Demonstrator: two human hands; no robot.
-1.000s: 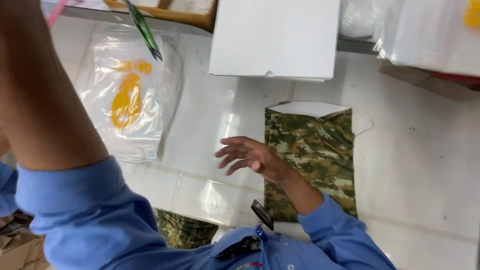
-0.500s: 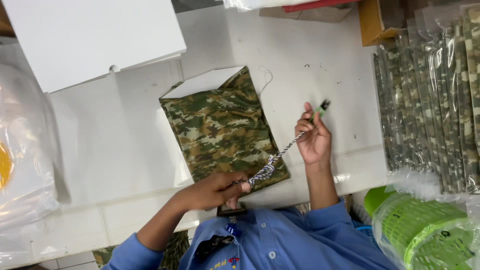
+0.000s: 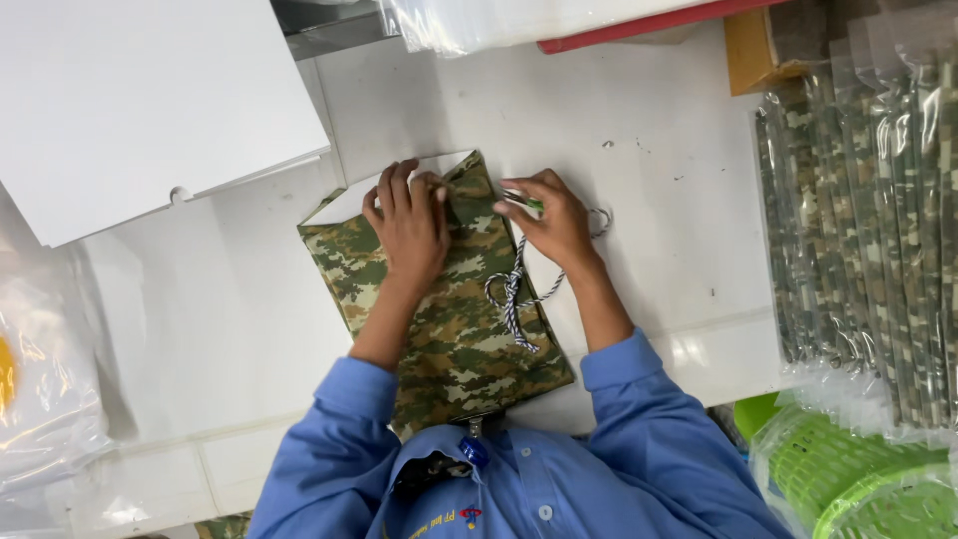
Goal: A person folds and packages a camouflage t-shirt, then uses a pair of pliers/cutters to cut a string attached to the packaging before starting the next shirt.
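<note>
A camouflage fabric bag [image 3: 449, 329] with a white lining lies flat on the white table [image 3: 659, 190]. My left hand [image 3: 407, 222] presses on its top edge, fingers gripping the cloth by the opening. My right hand [image 3: 552, 216] is at the bag's upper right corner, pinching a green-tipped tool [image 3: 532, 203] with a black-and-white striped cord [image 3: 514, 299] trailing from it across the bag.
A white flat box [image 3: 140, 110] lies at the upper left. Packed camouflage items in clear plastic [image 3: 868, 220] are stacked on the right, above a green basket [image 3: 848, 479]. A clear plastic bag [image 3: 40, 399] sits at the left edge.
Both hands moved up to the bag's top edge. The right hand brought the tool and cord from the air down to the opening; the left hand let go of the cord's end.
</note>
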